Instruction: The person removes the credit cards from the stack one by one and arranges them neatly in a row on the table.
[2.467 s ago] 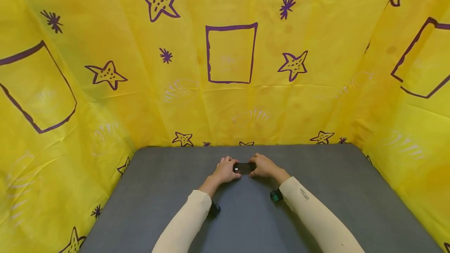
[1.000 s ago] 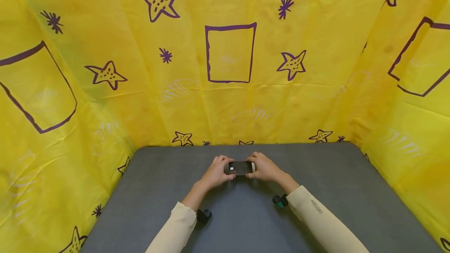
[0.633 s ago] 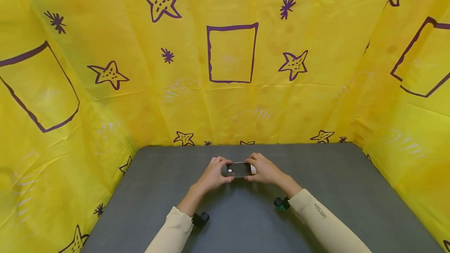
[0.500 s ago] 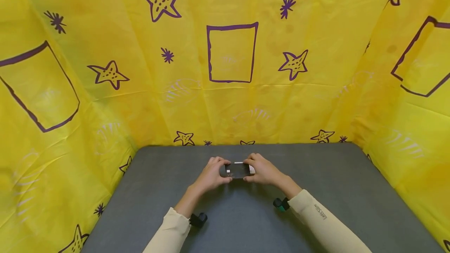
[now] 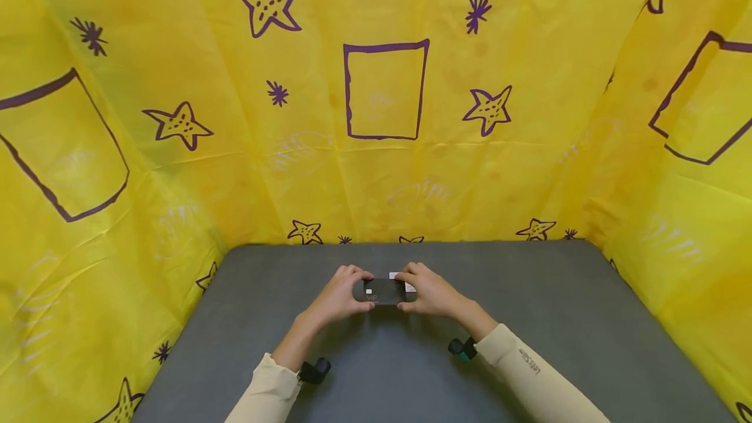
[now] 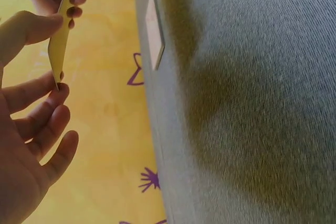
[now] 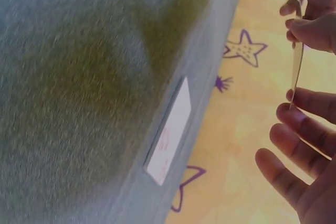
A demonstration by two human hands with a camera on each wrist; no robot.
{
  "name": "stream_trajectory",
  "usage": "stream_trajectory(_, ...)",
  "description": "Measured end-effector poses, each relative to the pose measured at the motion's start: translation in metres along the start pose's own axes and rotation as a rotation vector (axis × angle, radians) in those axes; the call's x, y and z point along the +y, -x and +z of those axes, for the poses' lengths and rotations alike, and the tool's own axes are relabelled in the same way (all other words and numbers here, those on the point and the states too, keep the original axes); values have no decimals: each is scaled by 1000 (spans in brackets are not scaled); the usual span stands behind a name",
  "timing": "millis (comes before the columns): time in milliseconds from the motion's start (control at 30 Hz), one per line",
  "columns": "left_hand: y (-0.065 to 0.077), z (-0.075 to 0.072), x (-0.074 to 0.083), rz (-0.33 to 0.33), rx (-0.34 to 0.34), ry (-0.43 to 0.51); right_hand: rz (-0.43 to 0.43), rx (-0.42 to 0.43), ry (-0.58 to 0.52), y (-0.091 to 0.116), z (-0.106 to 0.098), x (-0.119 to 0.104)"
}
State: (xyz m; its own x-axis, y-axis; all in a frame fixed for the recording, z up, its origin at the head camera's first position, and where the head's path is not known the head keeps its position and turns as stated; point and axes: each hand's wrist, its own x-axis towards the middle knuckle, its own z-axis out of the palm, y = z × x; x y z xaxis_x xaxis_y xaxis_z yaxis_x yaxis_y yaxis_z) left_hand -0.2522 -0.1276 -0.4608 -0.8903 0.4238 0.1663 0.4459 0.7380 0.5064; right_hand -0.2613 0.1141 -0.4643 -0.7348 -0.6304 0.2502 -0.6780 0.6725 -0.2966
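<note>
Across the back and both sides hangs a yellow cloth printed with purple stars and frames. Before it spreads the grey table, with two cream sleeves reaching over it. Beyond the cuffs, the left hand and right hand each pinch one end of a dark card, thumbs at its near edge, fingers at its far one. It is held up off the table between them, face toward the head. I'd expect it to be very light, stiff but springy, rather slick and hard to break, though apt to bow if squeezed; the edges near its short ends look the best hold, as here. On the table near the far edge lies a flat white piece, touched by neither hand, its reddish print unreadable. Smallest is the card's marking: "VIP" lettering and a pale square above it
</note>
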Motion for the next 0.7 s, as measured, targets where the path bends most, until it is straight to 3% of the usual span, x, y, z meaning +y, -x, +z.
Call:
stream_trajectory(467,31,-17,-16,-42,4,4,-34,-40,-39,-13,12,-26)
stream_trajectory(700,49,-25,-30,-103,18,2,-53,-42,-11,-25,28,-43)
